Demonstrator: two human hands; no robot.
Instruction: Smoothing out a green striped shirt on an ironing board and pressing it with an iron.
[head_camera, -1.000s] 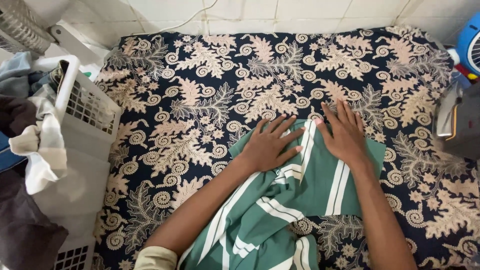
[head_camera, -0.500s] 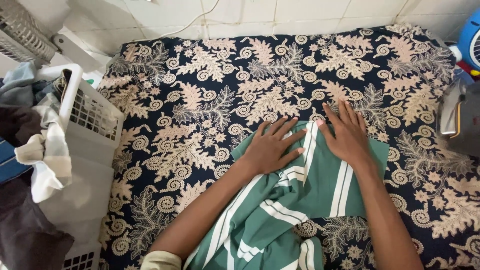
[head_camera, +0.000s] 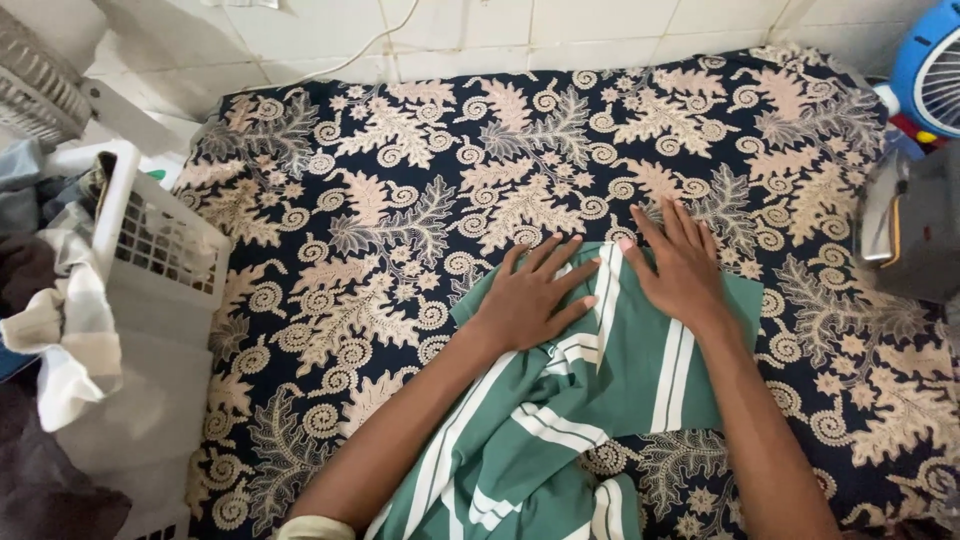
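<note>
A green garment with white stripes (head_camera: 590, 400) lies on a dark blue sheet patterned with cream leaves (head_camera: 400, 200). My left hand (head_camera: 530, 300) lies flat on the garment's upper left part, fingers spread. My right hand (head_camera: 685, 270) presses flat on its upper right part, fingertips reaching just past the cloth's far edge onto the sheet. Neither hand grips anything. The near part of the garment is bunched and folded between my forearms.
A white plastic laundry basket (head_camera: 150, 250) full of clothes stands at the left, with a white cloth (head_camera: 60, 340) hanging over its rim. A blue fan (head_camera: 930, 70) and a grey object (head_camera: 915, 225) sit at the right. A tiled wall (head_camera: 500, 25) and a thin cable lie beyond.
Both hands have stayed flat on the garment, with barely any shift. The view has moved slightly, so the basket sits a little further left.
</note>
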